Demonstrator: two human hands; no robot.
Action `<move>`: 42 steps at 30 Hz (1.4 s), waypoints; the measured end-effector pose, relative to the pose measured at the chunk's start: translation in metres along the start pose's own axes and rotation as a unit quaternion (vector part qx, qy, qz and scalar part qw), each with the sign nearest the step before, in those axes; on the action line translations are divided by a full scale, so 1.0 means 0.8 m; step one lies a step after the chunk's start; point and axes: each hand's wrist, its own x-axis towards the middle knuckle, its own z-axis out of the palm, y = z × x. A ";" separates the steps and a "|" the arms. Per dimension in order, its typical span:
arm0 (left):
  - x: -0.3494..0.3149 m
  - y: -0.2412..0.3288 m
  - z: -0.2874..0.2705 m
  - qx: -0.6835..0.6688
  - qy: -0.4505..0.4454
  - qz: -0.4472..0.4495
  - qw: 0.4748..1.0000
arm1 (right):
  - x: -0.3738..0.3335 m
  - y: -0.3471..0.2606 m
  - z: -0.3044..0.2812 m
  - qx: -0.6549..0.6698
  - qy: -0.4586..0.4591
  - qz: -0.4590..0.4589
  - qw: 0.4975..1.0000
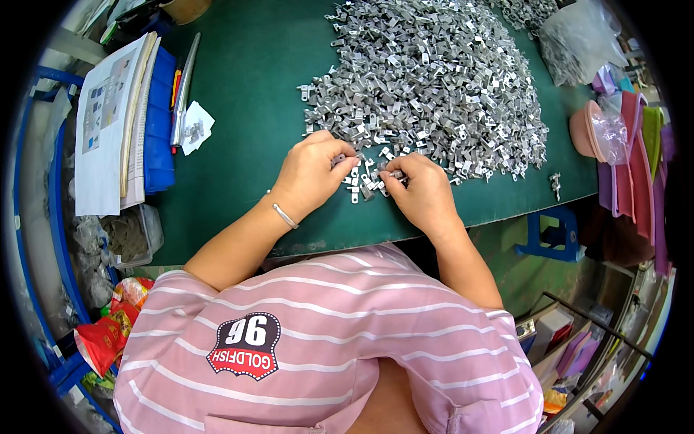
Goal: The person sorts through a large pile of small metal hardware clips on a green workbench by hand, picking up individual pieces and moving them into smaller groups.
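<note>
A large heap of small silvery metal brackets [434, 87] covers the table beyond my hands, with several loose ones [354, 189] lying between them at the heap's near edge. My left hand [312, 170], a silver bangle on its wrist, is closed with thumb and forefinger around a small metal bracket [338, 160]. Opposite it, my right hand [421, 192] also pinches a small metal bracket [397, 174], mostly covered by the fingers. The two hands are a short way apart, low over the tabletop.
The green table [246, 94] carries a blue tray [160, 123] with papers at left, beside pens and a white paper scrap [196, 129]. A clear plastic bag [582, 43] and a pink tub [587, 132] stand at right. A blue stool [551, 235] is below the edge.
</note>
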 end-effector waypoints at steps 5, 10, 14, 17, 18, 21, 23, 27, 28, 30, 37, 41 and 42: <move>-0.003 0.006 0.004 0.008 0.009 0.007 1.000 | -0.009 0.020 -0.023 0.434 -0.125 0.112 0.885; -0.003 0.002 0.007 0.007 0.004 -0.002 1.000 | 0.003 0.001 -0.025 0.551 -0.091 0.171 0.812; -0.005 0.005 0.007 0.037 -0.018 -0.003 0.999 | 0.014 -0.010 0.001 0.148 -0.044 0.058 0.986; -0.007 0.009 0.006 0.061 -0.028 0.003 0.998 | 0.017 -0.019 0.004 -0.003 -0.074 0.037 0.997; -0.008 0.010 0.006 0.072 -0.024 0.015 0.997 | 0.017 -0.020 0.003 -0.029 -0.088 0.047 0.995; -0.008 0.008 0.004 0.090 -0.026 0.027 0.995 | 0.017 -0.021 0.000 -0.008 -0.087 0.034 0.996; -0.008 0.006 0.003 0.095 -0.029 0.035 0.994 | 0.015 -0.014 0.000 0.006 -0.070 0.017 0.997; -0.011 0.006 -0.001 0.018 -0.049 0.020 0.998 | 0.008 -0.001 -0.005 0.100 -0.070 0.054 0.991; -0.011 0.007 -0.001 -0.023 -0.057 0.005 0.998 | 0.006 0.002 -0.008 0.141 -0.080 0.080 0.984; -0.013 0.012 -0.004 -0.137 -0.067 -0.037 0.988 | 0.003 0.006 -0.011 0.242 -0.086 0.106 0.961; -0.019 0.018 -0.002 -0.252 -0.029 -0.036 0.967 | -0.004 0.016 -0.014 0.544 -0.105 0.169 0.815; -0.020 0.016 0.003 -0.285 0.006 0.020 0.958 | -0.004 0.026 -0.006 0.714 -0.123 0.139 0.675; -0.020 0.016 0.003 -0.286 0.010 0.033 0.958 | -0.004 0.028 -0.006 0.749 -0.130 0.132 0.636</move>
